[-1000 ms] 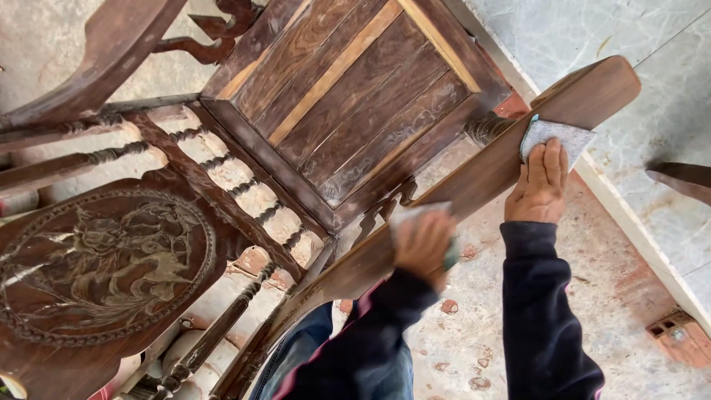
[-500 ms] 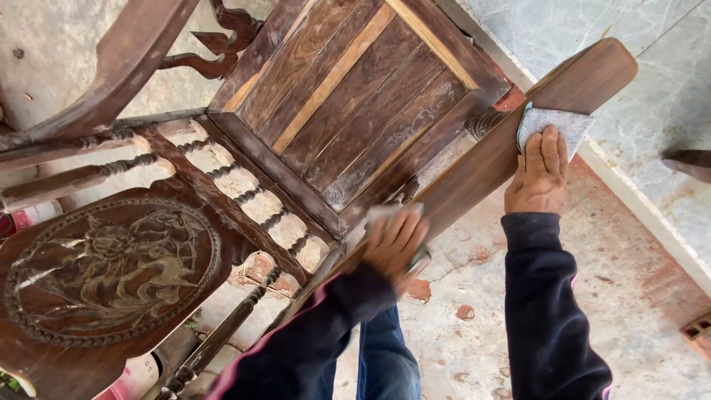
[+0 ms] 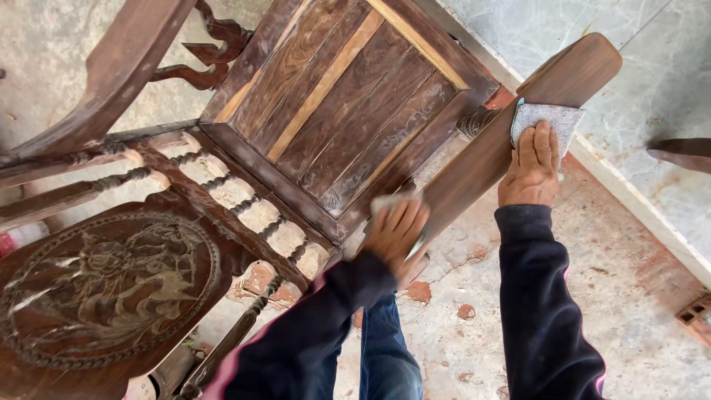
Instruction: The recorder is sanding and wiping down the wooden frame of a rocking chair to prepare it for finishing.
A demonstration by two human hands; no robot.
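Head view, one entry per item.

1. Carved wooden chair [image 3: 326, 118]: dark brown, fills the left and centre of the frame. Slatted seat at upper centre; round carved back panel [image 3: 104, 289] at lower left; turned spindles [image 3: 244, 200] between the two.

2. Armrest [image 3: 518, 118]: flat plank running from centre frame up to the upper right corner. We steady and rub it here.

3. Sanding sheet [image 3: 552, 118]: grey, rough-faced, with a thin blue edge. It lies flat on the armrest at upper right, partly under our fingers.

4. Right hand [image 3: 529, 170]: right of centre, fingers together and pressed flat onto the sanding sheet, palm down.

5. Left hand [image 3: 396, 230]: centre frame, curled around the lower edge of the armrest. A pale scrap shows above the knuckles; we cannot tell what it is.

6. Sleeves: dark with pink piping, entering from the bottom edge.

7. Floor [image 3: 615, 296]: worn concrete with reddish patches, lower right; a pale tiled strip [image 3: 652, 81] lies at upper right.
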